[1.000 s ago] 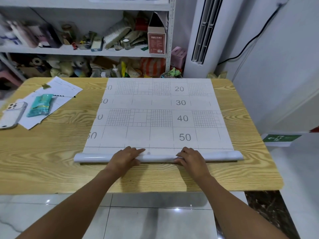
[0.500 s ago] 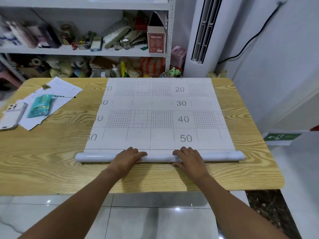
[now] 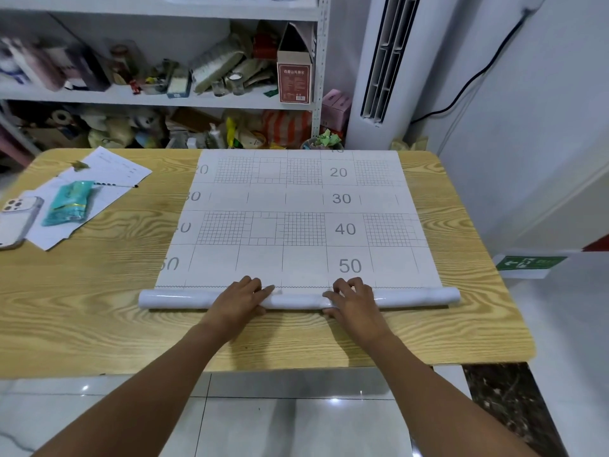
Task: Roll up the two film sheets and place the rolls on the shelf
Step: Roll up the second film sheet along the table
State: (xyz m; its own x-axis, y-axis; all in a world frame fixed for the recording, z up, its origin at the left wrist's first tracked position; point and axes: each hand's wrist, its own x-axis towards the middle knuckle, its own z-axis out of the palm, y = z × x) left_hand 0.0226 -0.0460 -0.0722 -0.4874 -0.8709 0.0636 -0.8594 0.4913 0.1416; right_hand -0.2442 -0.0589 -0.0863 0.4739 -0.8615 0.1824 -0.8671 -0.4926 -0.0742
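Note:
A white film sheet [image 3: 296, 199] printed with grids and the numbers 20 to 50 lies flat across the wooden table [image 3: 82, 291]. Its near edge is wound into a glossy film roll [image 3: 174, 299] that runs left to right. My left hand [image 3: 239, 298] lies over the roll left of centre, fingers curved across its top. My right hand [image 3: 354, 300] grips the roll right of centre, fingers on the far side and thumb on the near side. Behind the table stands the white shelf [image 3: 164, 98], crowded with items. I cannot make out a second sheet.
On the table's left part lie a phone [image 3: 14, 219], a teal packet [image 3: 67, 202], loose papers [image 3: 112, 169] and a pen [image 3: 115, 184]. A tall white air conditioner [image 3: 385, 61] stands at the back right. The table's front edge [image 3: 296, 366] is near my arms.
The roll has turned slightly farther up the sheet, closing on the 50 row. Both hands stayed on it and shifted their fingers a little.

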